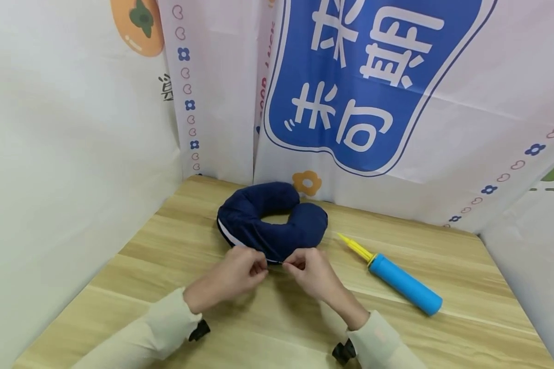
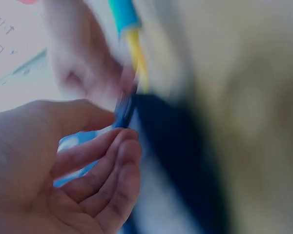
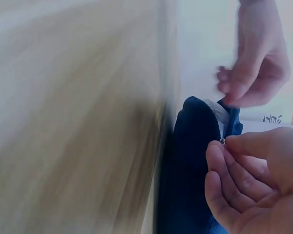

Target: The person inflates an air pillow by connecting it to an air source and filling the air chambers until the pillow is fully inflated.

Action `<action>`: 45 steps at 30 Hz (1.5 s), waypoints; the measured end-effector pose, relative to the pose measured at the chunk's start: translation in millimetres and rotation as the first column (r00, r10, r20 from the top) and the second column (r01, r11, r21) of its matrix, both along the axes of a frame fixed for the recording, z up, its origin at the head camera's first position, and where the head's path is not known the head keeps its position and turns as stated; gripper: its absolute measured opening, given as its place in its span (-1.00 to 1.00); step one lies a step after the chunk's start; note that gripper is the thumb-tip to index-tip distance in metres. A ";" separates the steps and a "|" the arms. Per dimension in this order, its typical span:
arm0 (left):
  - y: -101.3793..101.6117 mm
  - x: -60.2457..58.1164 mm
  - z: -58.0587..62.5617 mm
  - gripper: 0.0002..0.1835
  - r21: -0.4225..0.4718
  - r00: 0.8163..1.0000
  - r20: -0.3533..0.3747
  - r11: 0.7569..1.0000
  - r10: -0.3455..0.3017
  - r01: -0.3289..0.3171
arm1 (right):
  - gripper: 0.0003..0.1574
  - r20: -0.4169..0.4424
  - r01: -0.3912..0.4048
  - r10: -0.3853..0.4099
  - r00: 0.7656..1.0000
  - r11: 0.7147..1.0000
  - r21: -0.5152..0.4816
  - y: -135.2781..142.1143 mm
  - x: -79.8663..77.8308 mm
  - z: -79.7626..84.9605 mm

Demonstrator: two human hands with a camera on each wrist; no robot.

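Note:
A navy U-shaped neck pillow [image 1: 240,212] lies on the table, its opening toward the back right. Along its outer left edge the cover gapes and a white lining [image 1: 231,234] shows. My right hand [image 1: 317,274] pinches a small metal zipper pull [image 3: 222,141] between thumb and index finger at the pillow's front edge. On the same edge, just to the left, my left hand [image 1: 240,270] pinches the cover's dark fabric [image 2: 123,112] between thumb and fingertips. A short stretch of the edge runs between the two hands.
A blue hand pump [image 1: 406,284] with a yellow nozzle [image 1: 356,248] lies on the wooden table [image 1: 466,271] to the right of the pillow. Printed white sheets [image 1: 221,102] stand behind the table and at both sides. Each wrist bears a small black camera mount [image 1: 343,352].

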State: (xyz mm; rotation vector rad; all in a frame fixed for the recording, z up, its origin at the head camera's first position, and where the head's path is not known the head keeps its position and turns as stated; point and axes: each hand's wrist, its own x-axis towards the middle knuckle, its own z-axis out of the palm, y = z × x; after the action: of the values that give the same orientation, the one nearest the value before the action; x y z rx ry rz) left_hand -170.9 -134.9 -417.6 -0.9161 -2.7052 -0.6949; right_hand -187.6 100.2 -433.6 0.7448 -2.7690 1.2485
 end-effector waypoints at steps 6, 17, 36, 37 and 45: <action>20.9 5.7 -28.8 -0.91 0.239 0.967 0.251 0.964 0.050 -0.113 | -0.90 -0.032 -0.012 0.011 0.999 1.000 -0.027 -7.4 3.2 -0.5; 29.9 2.4 -38.0 -0.79 0.455 0.917 0.399 0.863 0.022 -0.219 | -0.98 -0.170 -0.054 0.058 0.984 0.998 0.028 -11.7 4.8 -9.1; 27.8 -5.8 -10.4 -0.84 0.292 0.991 0.041 0.947 0.128 -0.135 | -0.64 -0.698 -0.007 0.157 0.699 0.977 0.213 -6.6 -8.5 1.4; 27.9 -5.5 -8.5 -0.83 0.290 0.991 0.039 0.947 0.129 -0.135 | -0.65 -0.720 0.009 0.157 0.676 0.975 0.221 -8.4 -9.7 0.8; 25.4 -4.5 -2.7 -0.78 0.267 0.993 0.004 0.956 0.121 -0.118 | -0.78 -0.788 0.043 0.159 0.595 0.973 0.229 -17.2 -17.1 -1.7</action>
State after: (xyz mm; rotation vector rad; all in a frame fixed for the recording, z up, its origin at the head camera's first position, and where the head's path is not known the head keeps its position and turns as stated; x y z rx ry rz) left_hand -175.5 -109.5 -420.3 -0.6832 -2.5462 -0.9929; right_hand -204.6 82.9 -435.4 1.0808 -2.1054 0.3791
